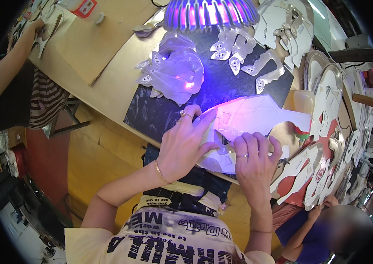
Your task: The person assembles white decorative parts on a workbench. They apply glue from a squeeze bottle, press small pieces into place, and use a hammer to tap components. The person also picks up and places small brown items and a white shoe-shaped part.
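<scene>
Both hands hold a flat white shoe upper (256, 112) at the near edge of a dark board (151, 110). My left hand (178, 145) grips its left part, with the index finger stretched over the top and the thumb beside an opening. The fingers of my right hand (254, 160) are curled on its near edge, right of that opening; what the fingertips pinch is hidden. Beyond my left hand, a pile of grey-looking upper pieces (175, 72) lies under violet light. Several curved pieces with eyelet holes (267, 68) are spread on the board's far right.
A ribbed lamp (210, 15) hangs low over the board. White uppers (300, 169) are stacked along the right side. A plastic tub (303, 103) stands beyond my right hand. One co-worker (12, 88) works at the far left, another (309, 233) at the lower right.
</scene>
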`<state>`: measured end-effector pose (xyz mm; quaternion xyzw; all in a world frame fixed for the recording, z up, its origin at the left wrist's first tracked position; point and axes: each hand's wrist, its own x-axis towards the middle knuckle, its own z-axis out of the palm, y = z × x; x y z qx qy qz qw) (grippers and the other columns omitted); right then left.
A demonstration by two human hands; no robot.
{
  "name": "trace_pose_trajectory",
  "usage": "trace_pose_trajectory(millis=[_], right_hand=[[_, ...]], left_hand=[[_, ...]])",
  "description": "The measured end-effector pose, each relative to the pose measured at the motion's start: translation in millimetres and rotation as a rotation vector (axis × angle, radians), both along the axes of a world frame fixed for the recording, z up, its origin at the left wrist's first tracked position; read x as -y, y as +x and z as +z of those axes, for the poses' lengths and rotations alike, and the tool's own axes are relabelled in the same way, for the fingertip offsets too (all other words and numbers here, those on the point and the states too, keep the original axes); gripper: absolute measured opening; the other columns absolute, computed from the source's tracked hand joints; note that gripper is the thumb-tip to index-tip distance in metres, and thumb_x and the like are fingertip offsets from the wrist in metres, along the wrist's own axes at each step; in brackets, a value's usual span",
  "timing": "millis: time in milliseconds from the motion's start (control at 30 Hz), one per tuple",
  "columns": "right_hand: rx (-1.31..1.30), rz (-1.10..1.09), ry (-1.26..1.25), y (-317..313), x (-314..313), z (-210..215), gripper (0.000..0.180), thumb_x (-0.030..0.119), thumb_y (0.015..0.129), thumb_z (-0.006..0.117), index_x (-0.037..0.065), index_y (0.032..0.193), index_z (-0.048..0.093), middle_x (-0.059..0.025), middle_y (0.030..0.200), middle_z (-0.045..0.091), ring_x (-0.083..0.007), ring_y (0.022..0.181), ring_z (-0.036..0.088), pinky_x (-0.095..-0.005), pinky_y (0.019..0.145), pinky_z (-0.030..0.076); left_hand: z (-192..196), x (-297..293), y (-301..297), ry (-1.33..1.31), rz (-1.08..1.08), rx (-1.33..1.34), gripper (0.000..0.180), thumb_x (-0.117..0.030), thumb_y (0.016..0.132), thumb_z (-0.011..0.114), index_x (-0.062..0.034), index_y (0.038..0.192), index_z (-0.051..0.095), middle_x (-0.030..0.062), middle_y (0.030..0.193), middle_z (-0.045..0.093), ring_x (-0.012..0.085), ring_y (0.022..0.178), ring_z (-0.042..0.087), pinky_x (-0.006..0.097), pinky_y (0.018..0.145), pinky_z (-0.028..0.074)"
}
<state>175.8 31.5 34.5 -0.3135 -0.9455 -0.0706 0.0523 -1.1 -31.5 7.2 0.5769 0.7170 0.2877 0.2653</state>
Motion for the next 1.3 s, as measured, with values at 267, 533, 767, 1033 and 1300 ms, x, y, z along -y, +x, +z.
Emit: trace_pose_trajectory(millis=[267,533,767,1033,1300], right_hand=[[-0.048,-0.075,-0.126,-5,13,0,0.018,0.019,0.086,0.065,0.01,0.101,0.065,-0.0012,0.089,0.059,-0.0178,0.094,0.059,-0.0465,0.099,0.033],[-0.178,-0.25,-0.224,-19,2,-12,0.016,0.022,0.086,0.072,0.011,0.096,0.068,-0.0028,0.084,0.06,-0.0203,0.083,0.056,-0.0411,0.086,0.034],[-0.327,-0.326,-0.311,-17,-2,-25,0.019,0.024,0.085,0.075,0.008,0.084,0.065,-0.003,0.08,0.062,-0.0202,0.078,0.056,-0.0388,0.081,0.032],[-0.311,-0.317,-0.299,-19,-5,-24,0.021,0.026,0.085,0.075,0.008,0.084,0.065,-0.0038,0.08,0.062,-0.0207,0.077,0.055,-0.039,0.082,0.031],[-0.28,-0.317,-0.293,-18,-7,-27,0.02,0.03,0.087,0.072,0.01,0.085,0.068,-0.0026,0.078,0.059,-0.0205,0.078,0.055,-0.0401,0.081,0.032]], left_hand=[[-2,2,-3,0.019,0.002,0.021,0.07,-0.024,0.073,0.084,-0.0103,0.135,0.054,0.0135,0.115,0.048,0.032,0.086,0.062,0.04,0.071,0.054],[-6,7,1,0.075,0.013,0.009,0.065,-0.025,0.078,0.08,-0.0085,0.134,0.052,0.0155,0.119,0.048,0.0336,0.085,0.065,0.039,0.072,0.054],[-6,6,1,0.047,0.007,0.019,0.064,-0.025,0.078,0.08,-0.0073,0.133,0.052,0.0153,0.118,0.048,0.0332,0.085,0.065,0.039,0.072,0.054],[-7,9,2,0.065,0.027,-0.001,0.066,-0.026,0.075,0.082,-0.0117,0.134,0.056,0.0134,0.123,0.048,0.0277,0.084,0.064,0.036,0.072,0.054],[-22,10,0,0.403,-0.033,-0.191,0.047,-0.031,0.074,0.08,-0.0179,0.118,0.069,0.0094,0.139,0.053,0.0234,0.1,0.055,0.035,0.083,0.051]])
